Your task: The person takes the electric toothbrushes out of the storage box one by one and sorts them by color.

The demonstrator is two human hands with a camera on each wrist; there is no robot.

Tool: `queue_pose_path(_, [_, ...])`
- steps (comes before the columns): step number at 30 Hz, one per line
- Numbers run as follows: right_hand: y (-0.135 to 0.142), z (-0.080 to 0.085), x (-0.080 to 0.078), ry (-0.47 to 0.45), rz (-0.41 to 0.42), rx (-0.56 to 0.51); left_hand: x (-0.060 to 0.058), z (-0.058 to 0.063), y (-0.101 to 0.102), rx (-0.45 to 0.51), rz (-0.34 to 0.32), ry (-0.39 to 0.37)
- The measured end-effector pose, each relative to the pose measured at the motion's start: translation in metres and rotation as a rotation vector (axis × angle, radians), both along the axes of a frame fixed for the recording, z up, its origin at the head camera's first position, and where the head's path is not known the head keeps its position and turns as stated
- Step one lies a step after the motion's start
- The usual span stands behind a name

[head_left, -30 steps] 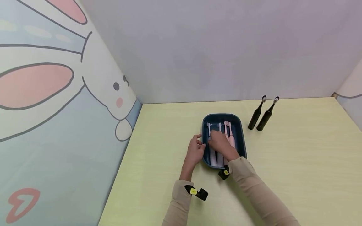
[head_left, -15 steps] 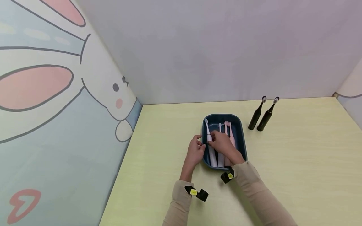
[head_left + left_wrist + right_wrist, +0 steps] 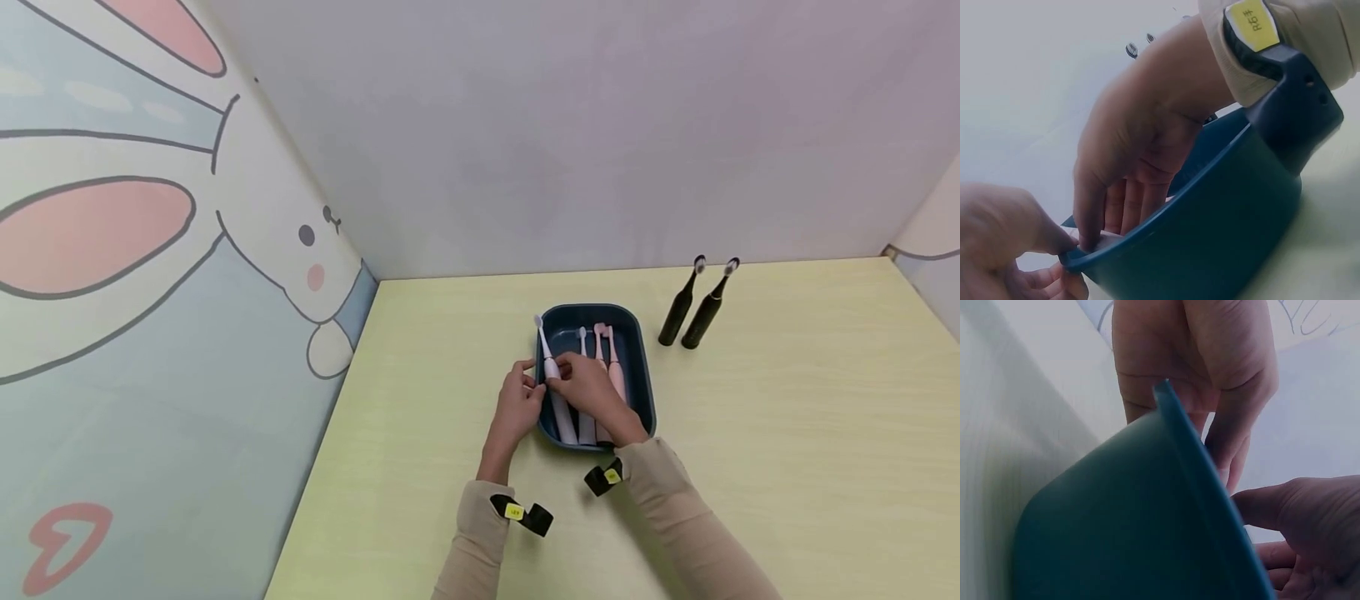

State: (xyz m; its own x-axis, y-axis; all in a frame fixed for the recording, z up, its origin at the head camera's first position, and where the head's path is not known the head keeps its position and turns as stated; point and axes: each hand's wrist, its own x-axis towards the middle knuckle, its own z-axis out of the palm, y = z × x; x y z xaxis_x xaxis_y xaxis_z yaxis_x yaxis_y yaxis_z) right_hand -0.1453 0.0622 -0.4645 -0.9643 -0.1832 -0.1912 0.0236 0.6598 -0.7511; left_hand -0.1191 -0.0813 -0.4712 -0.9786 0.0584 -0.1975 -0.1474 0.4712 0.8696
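My right hand (image 3: 591, 387) reaches into a dark blue storage bin (image 3: 649, 400) and pinches a white electric toothbrush (image 3: 561, 412) by its handle. The brush lies tilted at the bin's left side, its head over the far left rim. My left hand (image 3: 519, 402) grips the left rim; in the left wrist view the thumb is on top and the fingers curl below. Also in the bin lie a pale toothbrush (image 3: 587, 429) and two pink ones (image 3: 617, 377), partly hidden by my right hand. The right wrist view shows mostly the bin's outer wall (image 3: 1122, 500).
Two black electric toothbrushes (image 3: 677, 312) stand upright on the light wooden table (image 3: 795, 433), right of the bin. A grey wall (image 3: 600, 150) rises behind, and a wall with a rabbit drawing (image 3: 150, 400) borders the table at left.
The white toothbrush's head has swung up and left, from inside the bin to over its left rim, with my right hand shifting slightly left. My left hand stays at the rim.
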Motion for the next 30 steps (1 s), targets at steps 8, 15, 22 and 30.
queue_pose_path(8, [0.004,0.0,0.007,0.054,-0.014,-0.054,0.002,0.0,0.0,0.002,0.001,0.012])
queue_pose_path(15, [0.009,0.007,0.011,0.109,-0.05,-0.085,0.002,-0.002,0.0,-0.011,0.003,0.023])
queue_pose_path(22, [0.015,0.014,0.016,0.162,-0.078,-0.143,0.001,-0.003,0.001,-0.011,0.01,0.011])
queue_pose_path(30, [0.019,0.024,0.022,0.254,-0.095,-0.186,0.001,-0.002,0.0,0.007,0.005,0.015])
